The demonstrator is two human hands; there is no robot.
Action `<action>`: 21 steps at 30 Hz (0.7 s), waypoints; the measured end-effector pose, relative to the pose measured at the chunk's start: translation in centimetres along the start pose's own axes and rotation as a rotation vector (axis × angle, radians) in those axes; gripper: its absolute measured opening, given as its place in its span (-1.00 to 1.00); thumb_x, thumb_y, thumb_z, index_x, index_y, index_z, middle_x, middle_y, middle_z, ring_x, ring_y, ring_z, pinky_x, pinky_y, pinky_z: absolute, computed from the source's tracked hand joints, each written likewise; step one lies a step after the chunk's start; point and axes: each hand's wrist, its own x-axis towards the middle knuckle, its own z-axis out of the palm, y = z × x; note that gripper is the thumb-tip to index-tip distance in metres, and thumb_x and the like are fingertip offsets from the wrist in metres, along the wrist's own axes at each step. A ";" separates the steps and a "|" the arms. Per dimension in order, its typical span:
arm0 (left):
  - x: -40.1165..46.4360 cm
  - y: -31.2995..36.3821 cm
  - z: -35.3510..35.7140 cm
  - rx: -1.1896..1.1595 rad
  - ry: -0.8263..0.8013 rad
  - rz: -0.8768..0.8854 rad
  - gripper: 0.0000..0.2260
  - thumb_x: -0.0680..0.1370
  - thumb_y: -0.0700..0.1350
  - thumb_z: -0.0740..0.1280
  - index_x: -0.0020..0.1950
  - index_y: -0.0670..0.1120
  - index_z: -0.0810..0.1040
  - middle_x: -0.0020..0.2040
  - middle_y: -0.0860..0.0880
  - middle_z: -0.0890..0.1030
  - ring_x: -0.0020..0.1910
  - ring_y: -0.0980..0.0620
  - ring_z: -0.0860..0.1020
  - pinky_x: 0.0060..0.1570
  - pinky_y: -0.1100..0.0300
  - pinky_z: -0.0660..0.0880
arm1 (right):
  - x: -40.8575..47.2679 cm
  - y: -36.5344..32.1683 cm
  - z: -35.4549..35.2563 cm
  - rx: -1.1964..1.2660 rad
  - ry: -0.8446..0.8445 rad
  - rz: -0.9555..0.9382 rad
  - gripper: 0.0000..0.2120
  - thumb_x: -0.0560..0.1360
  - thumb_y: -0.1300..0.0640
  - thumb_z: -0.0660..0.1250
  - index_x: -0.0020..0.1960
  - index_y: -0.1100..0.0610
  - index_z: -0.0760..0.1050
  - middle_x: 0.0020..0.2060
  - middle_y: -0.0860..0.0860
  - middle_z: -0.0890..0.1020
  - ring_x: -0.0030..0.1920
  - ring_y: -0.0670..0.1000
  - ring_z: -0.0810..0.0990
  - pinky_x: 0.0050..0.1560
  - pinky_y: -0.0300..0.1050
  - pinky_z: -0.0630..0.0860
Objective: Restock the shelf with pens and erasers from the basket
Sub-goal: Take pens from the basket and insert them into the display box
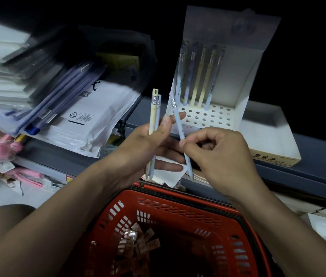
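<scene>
Red basket (178, 212) nearest, erasers (136, 244) loose in its bottom; above it, left hand (138, 144) pinching two pens (154, 116) upright, right hand (216, 154) with fingers (184, 143) pinching one blue pen (180, 132), tip down. Could easily miss a hole in the rack (208, 114) on the shelf (308, 162), knocking over the five pens standing there. Might also loosen the left pinch and drop both into the basket

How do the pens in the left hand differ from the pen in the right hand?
The left hand holds two pens, one cream and one pale blue, nearly upright; the right hand pinches one pale blue pen, tilted. All three have their silver-banded ends up, in front of the white display box.
</scene>
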 end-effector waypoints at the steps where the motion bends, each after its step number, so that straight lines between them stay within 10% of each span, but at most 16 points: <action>1: 0.1 -0.1 -0.3 0.010 0.059 0.003 -0.62 0.71 0.18 0.15 0.45 0.10 0.55 -0.02 -0.25 0.67 -0.10 -0.17 0.68 0.00 -0.19 0.68 | 0.1 0.1 -0.1 0.006 0.019 -0.011 -0.93 0.50 0.10 0.52 -0.17 0.04 0.70 -0.52 -0.18 0.58 -0.51 -0.19 0.49 -0.42 -0.35 0.41; 4: 0.5 -0.4 -1.1 0.028 0.203 0.017 -0.67 0.72 0.09 0.21 0.21 -0.07 0.66 -0.39 -0.03 0.34 -0.48 0.03 0.32 -0.50 0.17 0.36 | 0.2 0.2 0.0 0.038 0.052 0.004 -0.95 0.51 0.12 0.50 -0.14 0.04 0.69 -0.29 -0.09 0.74 -0.33 -0.16 0.66 -0.20 -0.14 0.64; 7: 0.4 -0.2 -1.2 0.008 0.234 0.028 -0.82 0.69 -0.06 0.33 0.08 -0.12 0.68 -0.43 0.03 0.21 -0.48 0.05 0.09 -0.52 0.24 0.06 | 0.1 0.3 0.2 0.054 0.048 -0.003 -0.92 0.52 0.13 0.51 -0.15 0.07 0.67 -0.33 0.00 0.71 -0.42 -0.06 0.62 -0.21 0.08 0.70; 21: 0.8 -0.3 -0.2 0.010 0.246 0.077 -0.96 0.59 -0.17 0.47 -0.07 -0.08 0.71 -0.49 0.00 0.27 -0.55 0.06 0.13 -0.52 0.26 0.09 | -0.3 0.8 0.9 0.035 0.053 -0.019 -0.91 0.51 0.13 0.54 -0.11 0.05 0.64 -0.34 -0.02 0.69 -0.42 0.00 0.67 -0.28 0.09 0.70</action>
